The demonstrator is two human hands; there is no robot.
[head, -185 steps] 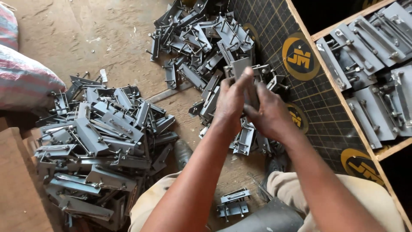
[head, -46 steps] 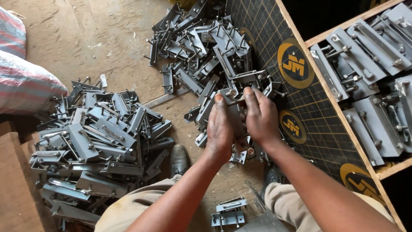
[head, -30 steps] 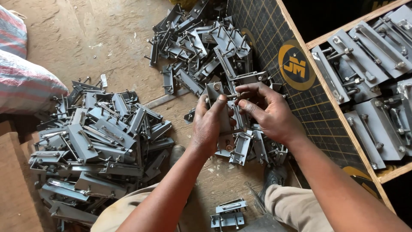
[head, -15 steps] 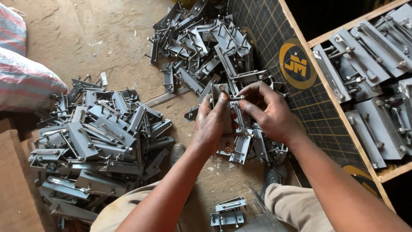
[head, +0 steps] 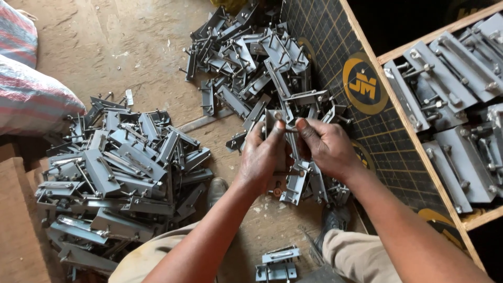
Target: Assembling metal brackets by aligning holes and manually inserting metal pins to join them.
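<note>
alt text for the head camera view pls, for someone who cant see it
A person's left hand and right hand together grip a grey metal bracket over a dirt floor. Piles of similar brackets lie at left and ahead, with more in a wooden tray at right.

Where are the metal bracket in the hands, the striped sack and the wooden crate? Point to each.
metal bracket (head: 272,118), head view, top end above the fingers.
striped sack (head: 31,99), head view, middle of its bulging side.
wooden crate (head: 414,141), head view, its left wooden rim.
</note>
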